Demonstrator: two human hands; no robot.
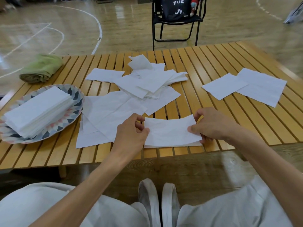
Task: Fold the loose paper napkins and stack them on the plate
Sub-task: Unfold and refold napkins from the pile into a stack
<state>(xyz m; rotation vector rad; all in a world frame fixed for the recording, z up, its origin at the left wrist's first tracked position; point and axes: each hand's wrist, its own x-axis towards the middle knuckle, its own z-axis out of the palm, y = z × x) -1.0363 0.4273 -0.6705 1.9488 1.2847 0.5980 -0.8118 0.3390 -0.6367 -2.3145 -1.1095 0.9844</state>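
Note:
A white paper napkin (171, 132), folded in half, lies near the table's front edge. My left hand (131, 131) pinches its left end and my right hand (211, 124) pinches its right end. At the left stands a patterned plate (74, 102) carrying a stack of folded napkins (38, 110). Several loose unfolded napkins (139, 84) are heaped in the middle of the table, some spreading toward the plate. Two more flat napkins (246, 86) lie apart at the right.
The wooden slatted table (213, 59) is low, and my knees and white shoes sit below its front edge. A rolled green towel (41, 68) rests at the back left corner. A black folding chair (177, 20) with a dark bag stands on the gym floor behind.

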